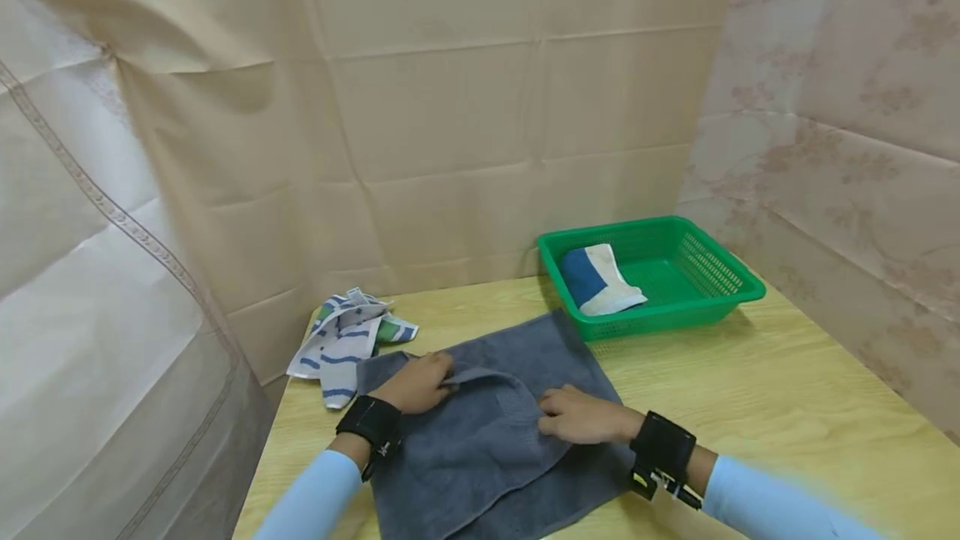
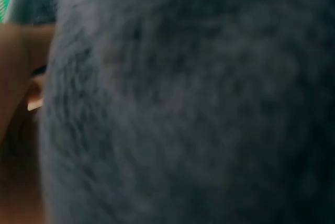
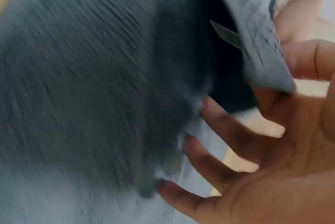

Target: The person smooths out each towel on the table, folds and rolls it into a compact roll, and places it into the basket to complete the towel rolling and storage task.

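Note:
A dark grey towel (image 1: pixel 468 452) lies on the table, partly folded over itself with a raised, rumpled upper layer. At that layer's left part, my left hand (image 1: pixel 416 383) grips the bunched edge. My right hand (image 1: pixel 588 415) pinches the cloth farther right; in the right wrist view a lifted corner sits between thumb and index finger, with the other fingertips (image 3: pixel 196 145) spread along the fabric. Blurred grey cloth (image 2: pixel 183 109) fills most of the left wrist view, hiding much of the left hand's fingers.
A green plastic basket (image 1: pixel 720 290) stands at the back right, holding a folded blue and white cloth (image 1: pixel 607 282). Left of the towel lies a crumpled striped cloth (image 1: pixel 348 348). Curtains (image 1: pixel 450 123) hang behind the wooden table (image 1: pixel 795 415) and along both sides.

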`<state>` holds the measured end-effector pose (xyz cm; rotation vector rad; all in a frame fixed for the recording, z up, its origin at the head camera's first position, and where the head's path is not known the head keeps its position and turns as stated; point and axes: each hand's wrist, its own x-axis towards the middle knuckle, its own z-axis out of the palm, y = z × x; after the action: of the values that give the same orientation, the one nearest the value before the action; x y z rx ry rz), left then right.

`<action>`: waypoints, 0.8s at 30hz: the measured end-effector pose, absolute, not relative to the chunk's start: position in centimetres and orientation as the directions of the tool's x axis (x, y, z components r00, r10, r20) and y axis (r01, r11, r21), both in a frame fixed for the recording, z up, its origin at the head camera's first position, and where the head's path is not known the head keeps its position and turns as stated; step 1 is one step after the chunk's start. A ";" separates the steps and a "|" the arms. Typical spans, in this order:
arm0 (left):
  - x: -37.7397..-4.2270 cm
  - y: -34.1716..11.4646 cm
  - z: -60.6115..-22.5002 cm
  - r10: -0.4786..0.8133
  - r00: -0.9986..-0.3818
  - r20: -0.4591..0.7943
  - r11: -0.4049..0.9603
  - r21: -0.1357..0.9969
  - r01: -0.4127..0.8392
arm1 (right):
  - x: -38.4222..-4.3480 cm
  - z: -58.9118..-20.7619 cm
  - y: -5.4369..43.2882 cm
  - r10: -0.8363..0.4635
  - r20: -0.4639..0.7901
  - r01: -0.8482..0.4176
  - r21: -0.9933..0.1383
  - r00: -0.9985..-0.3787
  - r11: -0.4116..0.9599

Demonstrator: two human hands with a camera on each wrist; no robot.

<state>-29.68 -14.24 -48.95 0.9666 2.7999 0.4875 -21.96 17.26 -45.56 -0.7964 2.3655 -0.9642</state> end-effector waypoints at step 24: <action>-30.9 -16.1 -42.5 0.097 -0.784 0.614 0.769 0.453 0.450 | -19.0 -42.0 14.7 -0.706 -0.016 -0.297 -0.900 -0.708 0.318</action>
<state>-30.95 -16.10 -42.47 0.5972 3.4894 1.1831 -18.95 14.67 -42.00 -0.8890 2.1825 -1.3591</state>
